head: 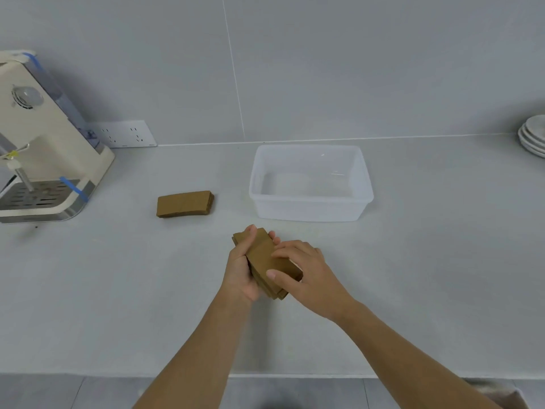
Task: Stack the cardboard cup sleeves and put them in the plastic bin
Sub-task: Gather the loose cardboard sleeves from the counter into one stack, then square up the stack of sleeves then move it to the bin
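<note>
loose stack (pixel 184 203): on counter, well left of the grip and beyond it, untouched.
left hand (pixel 240 268): closed around held sleeves (pixel 265 255), thumb on top.
right hand (pixel 306 273): fingers pressing same bundle, squaring it.
plastic bin (pixel 365 199): just beyond grip, slightly right, empty.
progress: stacking underway; nothing binned yet.

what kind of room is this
Probably a kitchen or coffee corner: an espresso machine stands on a pale counter under a tiled wall, with a wall socket behind it and stacked plates at the far right.
</note>
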The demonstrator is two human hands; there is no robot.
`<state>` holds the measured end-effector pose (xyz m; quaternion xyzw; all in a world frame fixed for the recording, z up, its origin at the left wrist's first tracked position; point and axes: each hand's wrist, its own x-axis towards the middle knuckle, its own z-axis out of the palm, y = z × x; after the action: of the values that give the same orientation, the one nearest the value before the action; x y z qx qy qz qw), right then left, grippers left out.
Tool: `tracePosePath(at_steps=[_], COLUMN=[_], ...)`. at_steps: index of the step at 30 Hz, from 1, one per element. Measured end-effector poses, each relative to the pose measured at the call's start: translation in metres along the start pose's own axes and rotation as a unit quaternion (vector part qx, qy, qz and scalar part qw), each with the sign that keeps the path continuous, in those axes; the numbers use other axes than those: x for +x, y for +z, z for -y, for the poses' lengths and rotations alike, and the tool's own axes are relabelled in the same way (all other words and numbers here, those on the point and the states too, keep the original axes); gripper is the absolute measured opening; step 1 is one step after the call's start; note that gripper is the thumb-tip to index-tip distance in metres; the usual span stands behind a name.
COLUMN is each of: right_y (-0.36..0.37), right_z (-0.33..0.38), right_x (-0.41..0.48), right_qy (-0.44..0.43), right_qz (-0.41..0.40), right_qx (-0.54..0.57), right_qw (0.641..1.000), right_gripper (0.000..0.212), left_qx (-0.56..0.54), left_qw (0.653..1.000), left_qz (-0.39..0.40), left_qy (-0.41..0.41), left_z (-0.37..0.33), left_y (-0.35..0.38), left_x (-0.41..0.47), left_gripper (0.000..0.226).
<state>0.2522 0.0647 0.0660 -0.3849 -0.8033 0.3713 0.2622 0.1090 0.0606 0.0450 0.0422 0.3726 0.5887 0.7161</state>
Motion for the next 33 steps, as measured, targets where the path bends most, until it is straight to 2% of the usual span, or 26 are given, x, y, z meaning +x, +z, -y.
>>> tracePosePath(at_steps=[6, 9, 11, 15, 20, 24, 30, 33], right_y=[-0.019, -0.031, -0.036, -0.043, -0.053, -0.056, -0.057, -0.056], right_z=[-0.001, 0.002, 0.005, 0.007, 0.016, 0.022, 0.016, 0.016], right_x=[0.01, 0.019, 0.026, 0.04, 0.05, 0.054, 0.059, 0.062], right_qy=[0.021, 0.047, 0.046, 0.045, 0.067, 0.075, 0.086, 0.086], right_qz=[-0.038, -0.035, -0.017, 0.035, 0.135, 0.202, 0.205, 0.193], right_qx=[0.054, 0.085, 0.095, 0.087, 0.138, 0.157, 0.191, 0.211], right_qw=[0.998, 0.995, 0.994, 0.995, 0.979, 0.964, 0.956, 0.954], right_gripper=[0.018, 0.013, 0.014, 0.023, 0.03, 0.025, 0.021, 0.022], left_qx=[0.059, 0.034, 0.046, 0.133, 0.216, 0.246, 0.262, 0.257], left_qw=[0.998, 0.999, 0.998, 0.988, 0.97, 0.959, 0.954, 0.955], left_qz=[-0.026, -0.01, 0.017, 0.06, 0.105, 0.129, 0.128, 0.132], left_qy=[0.004, -0.001, -0.027, -0.043, -0.046, -0.059, -0.069, -0.065], left_z=[0.003, 0.005, 0.003, -0.004, -0.013, -0.017, -0.019, -0.023], left_y=[0.008, 0.01, 0.011, 0.011, 0.017, 0.021, 0.028, 0.029], left_x=[-0.013, -0.018, -0.023, -0.03, -0.036, -0.037, -0.039, -0.037], left_gripper=[0.023, 0.043, 0.046, 0.033, 0.058, 0.068, 0.06, 0.066])
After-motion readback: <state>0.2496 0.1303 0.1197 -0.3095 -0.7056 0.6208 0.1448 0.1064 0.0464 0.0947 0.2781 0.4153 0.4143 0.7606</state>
